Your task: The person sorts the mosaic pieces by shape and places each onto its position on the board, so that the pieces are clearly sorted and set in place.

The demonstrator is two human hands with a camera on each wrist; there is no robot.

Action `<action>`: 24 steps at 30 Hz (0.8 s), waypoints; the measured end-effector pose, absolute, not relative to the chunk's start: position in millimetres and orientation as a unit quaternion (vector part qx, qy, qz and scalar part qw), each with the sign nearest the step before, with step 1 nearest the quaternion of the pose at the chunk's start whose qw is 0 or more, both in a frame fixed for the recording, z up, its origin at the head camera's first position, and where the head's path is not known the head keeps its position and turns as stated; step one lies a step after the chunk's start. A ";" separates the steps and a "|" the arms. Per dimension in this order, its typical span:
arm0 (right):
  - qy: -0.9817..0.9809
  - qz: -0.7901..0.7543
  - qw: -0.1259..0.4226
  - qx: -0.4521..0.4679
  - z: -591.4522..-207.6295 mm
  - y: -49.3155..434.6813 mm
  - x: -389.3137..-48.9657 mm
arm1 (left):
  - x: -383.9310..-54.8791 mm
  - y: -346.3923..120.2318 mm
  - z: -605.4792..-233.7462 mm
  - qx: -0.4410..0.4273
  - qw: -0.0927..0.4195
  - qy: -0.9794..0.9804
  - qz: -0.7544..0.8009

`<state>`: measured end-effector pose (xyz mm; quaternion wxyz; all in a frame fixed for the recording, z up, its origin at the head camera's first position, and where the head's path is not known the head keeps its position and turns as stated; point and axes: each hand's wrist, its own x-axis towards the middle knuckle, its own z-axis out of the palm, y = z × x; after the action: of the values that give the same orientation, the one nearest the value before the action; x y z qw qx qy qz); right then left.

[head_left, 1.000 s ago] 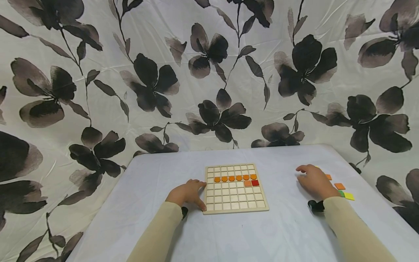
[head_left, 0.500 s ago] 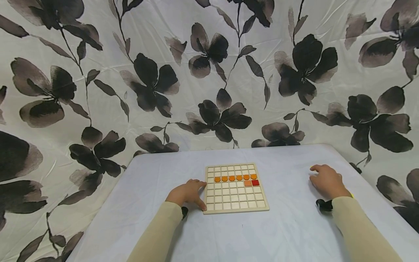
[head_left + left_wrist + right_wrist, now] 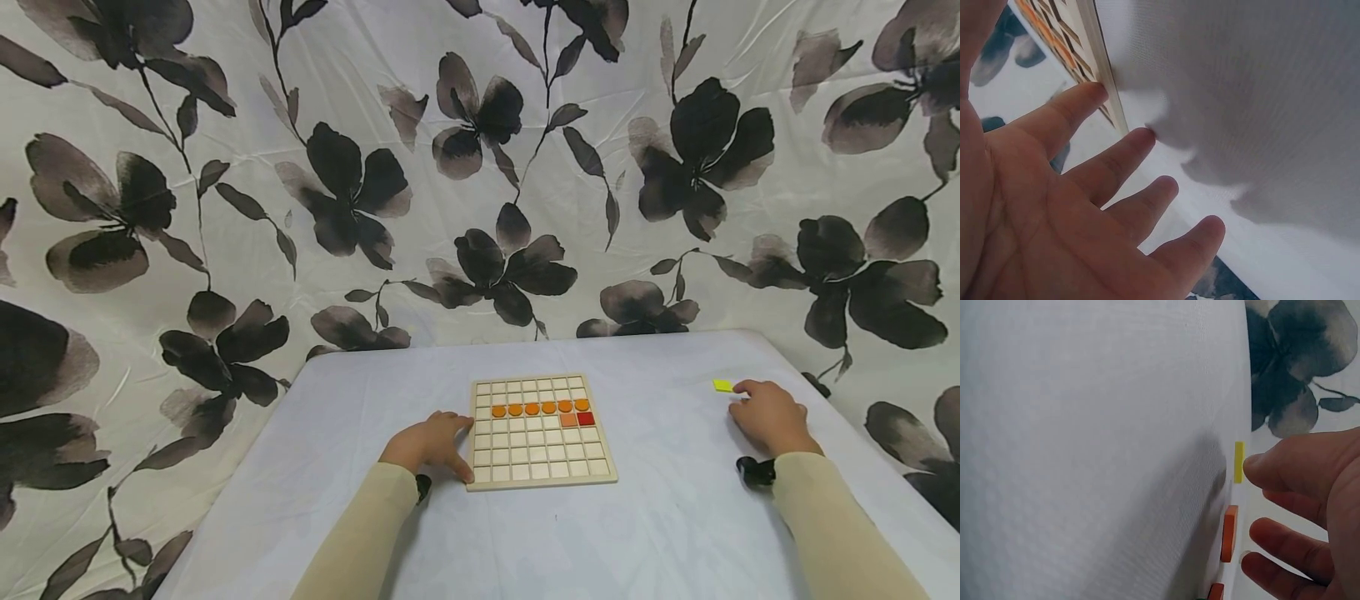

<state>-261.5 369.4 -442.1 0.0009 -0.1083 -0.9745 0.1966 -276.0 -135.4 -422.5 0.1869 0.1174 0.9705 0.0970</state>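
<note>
The gridded board point(image 3: 537, 455) lies on the white table point(image 3: 637, 525), bearing a row of six orange discs point(image 3: 532, 409) above adjoining orange and red square tiles point(image 3: 585, 419); the left hand point(image 3: 429, 442), fingers spread, touches its left edge. Well to the right, the right hand point(image 3: 772, 417), fingers apart, is just beside a yellow tile point(image 3: 722, 386), contact indeterminable, with orange tiles point(image 3: 1229, 534) nearby; floral cloth point(image 3: 337, 196) hangs behind.

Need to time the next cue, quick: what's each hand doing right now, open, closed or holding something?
Left hand: open, touching the edge of the board.
Right hand: open, near the yellow tile, holding nothing visible.
</note>
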 end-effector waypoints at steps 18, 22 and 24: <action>-0.971 0.191 -0.035 -0.139 -438.3 380.2 -258.4 | -276.7 -136.4 -422.9 0.121 0.186 0.970 0.095; -0.972 0.190 -0.033 -0.136 -437.9 379.9 -258.5 | -276.4 -136.8 -423.2 0.121 0.186 0.970 0.096; -0.973 0.188 -0.031 -0.131 -437.4 379.3 -258.7 | -276.4 -136.9 -423.7 0.122 0.186 0.970 0.096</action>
<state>-258.7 379.3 -437.4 -0.0311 -0.1306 -0.9729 0.1883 -276.4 -136.9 -423.7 0.1863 0.1219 0.9702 0.0956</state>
